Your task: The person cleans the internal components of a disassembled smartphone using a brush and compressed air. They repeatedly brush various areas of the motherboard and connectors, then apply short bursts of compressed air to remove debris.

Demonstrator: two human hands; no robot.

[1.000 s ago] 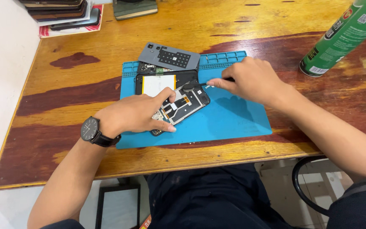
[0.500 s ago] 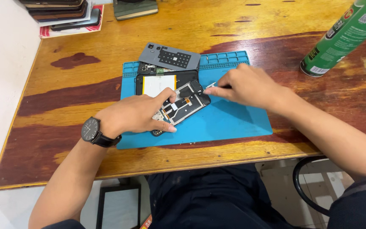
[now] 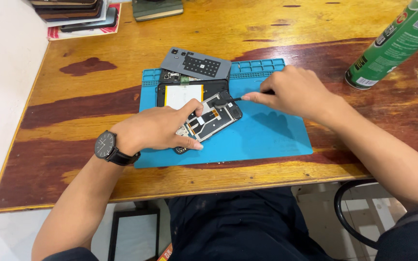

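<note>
An opened phone point(image 3: 209, 118) lies on a blue mat point(image 3: 267, 137) near the middle of the wooden surface point(image 3: 122, 58), its inner parts showing. The left hand point(image 3: 158, 129) lies over the phone's lower end at about 7 o'clock from the phone's middle, fingers pressed down on it, forefinger stretched out along its edge; a dark watch point(image 3: 106, 146) sits on that wrist. The right hand point(image 3: 296, 92), at 3 o'clock from the phone, is closed around a thin dark tool point(image 3: 233, 99), whose tip touches the phone's upper right corner. A grey back cover point(image 3: 195, 64) rests at 12 o'clock from the phone, partly off the mat. A green spray can point(image 3: 393, 43) lies tilted at 2 o'clock, well apart. A stack of books point(image 3: 73, 14) sits at 11 o'clock, at the surface's far edge.
</note>
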